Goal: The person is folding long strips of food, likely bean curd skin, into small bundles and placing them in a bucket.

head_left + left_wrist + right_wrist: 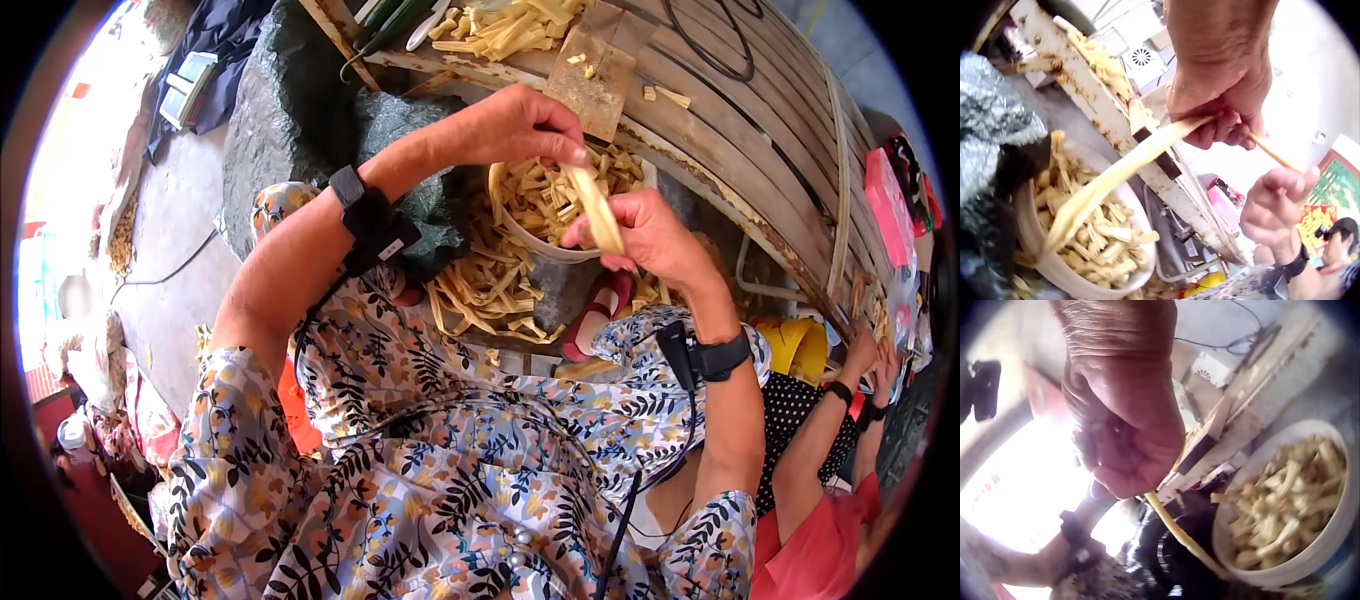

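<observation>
A long pale-yellow strip [597, 210] [1119, 170] stretches between the two hands above a white bucket [545, 248] [1072, 275] of short yellow pieces [550, 190]. My left hand [530, 125] [1219, 87] pinches it between thumb and curled fingers; a wide length hangs over the bucket and a thin strand runs towards the other hand in the left wrist view. My right hand [655, 235] [1275, 206] [1125, 425] pinches it at the lower end, fingers curled. In the right wrist view a strip [1182, 537] hangs below that hand.
A slatted bench [720, 130] with a small wooden board [595, 85] and yellow pieces [515, 30] lies beyond the bucket. Long strips [480, 290] are heaped beside it, near dark green plastic [290, 130]. Another person's arm [815, 430] is at the right.
</observation>
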Action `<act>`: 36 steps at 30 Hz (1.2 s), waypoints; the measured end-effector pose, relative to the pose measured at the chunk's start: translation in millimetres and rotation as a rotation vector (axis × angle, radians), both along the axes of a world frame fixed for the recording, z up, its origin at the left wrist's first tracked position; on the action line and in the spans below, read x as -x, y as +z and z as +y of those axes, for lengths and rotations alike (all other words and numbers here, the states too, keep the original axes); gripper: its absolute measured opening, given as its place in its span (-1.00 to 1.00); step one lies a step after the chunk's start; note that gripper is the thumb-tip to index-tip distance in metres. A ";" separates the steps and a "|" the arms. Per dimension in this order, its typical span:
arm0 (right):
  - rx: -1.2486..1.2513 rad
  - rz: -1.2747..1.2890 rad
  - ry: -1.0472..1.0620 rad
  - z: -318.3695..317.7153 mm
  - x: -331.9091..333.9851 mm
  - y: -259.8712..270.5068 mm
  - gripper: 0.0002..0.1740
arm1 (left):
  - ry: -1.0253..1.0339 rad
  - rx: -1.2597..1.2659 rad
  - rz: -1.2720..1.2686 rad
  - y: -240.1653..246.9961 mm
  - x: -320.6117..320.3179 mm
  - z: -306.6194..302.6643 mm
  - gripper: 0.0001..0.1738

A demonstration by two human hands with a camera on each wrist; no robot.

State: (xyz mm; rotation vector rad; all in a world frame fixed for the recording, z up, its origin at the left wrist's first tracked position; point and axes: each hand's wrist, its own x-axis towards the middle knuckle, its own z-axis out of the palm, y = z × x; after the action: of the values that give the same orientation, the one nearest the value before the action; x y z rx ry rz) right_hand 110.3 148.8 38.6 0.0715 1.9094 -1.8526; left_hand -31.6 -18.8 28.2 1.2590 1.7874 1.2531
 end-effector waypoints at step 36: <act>-0.819 0.568 -0.506 -13.0 39.1 -18.7 -0.90 | 0.390 -0.007 0.202 -15.7 -25.4 29.2 -0.57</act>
State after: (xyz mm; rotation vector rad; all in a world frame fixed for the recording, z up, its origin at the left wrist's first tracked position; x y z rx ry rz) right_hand 71.2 135.8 19.9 0.3486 3.1936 -1.2845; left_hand -6.1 10.4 12.5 1.1049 2.2569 1.3765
